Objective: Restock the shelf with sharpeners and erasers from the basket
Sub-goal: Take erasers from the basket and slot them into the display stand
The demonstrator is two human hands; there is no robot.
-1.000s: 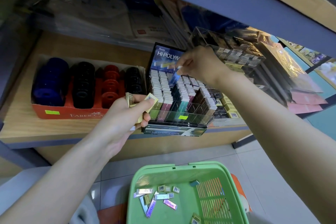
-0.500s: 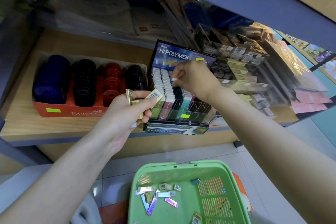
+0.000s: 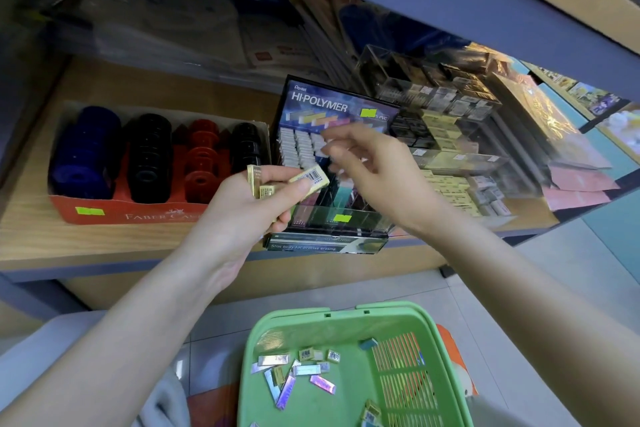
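so, left hand (image 3: 242, 215) grips small fan of yellow erasers (image 3: 308, 178), low in front of Hi-Polymer eraser display (image 3: 346, 107) on shelf (image 3: 104, 246). top one pokes out, long axis pointing up-right, barcode end aimed straight at right hand (image 3: 377, 170). right hand sits just beside it, bit higher, fingers loose and blurry, nothing in it far as I can see. it's also nearer display slots, so guessing it plucks that one. loose erasers (image 3: 307, 370) wait down in green basket (image 3: 346, 310).
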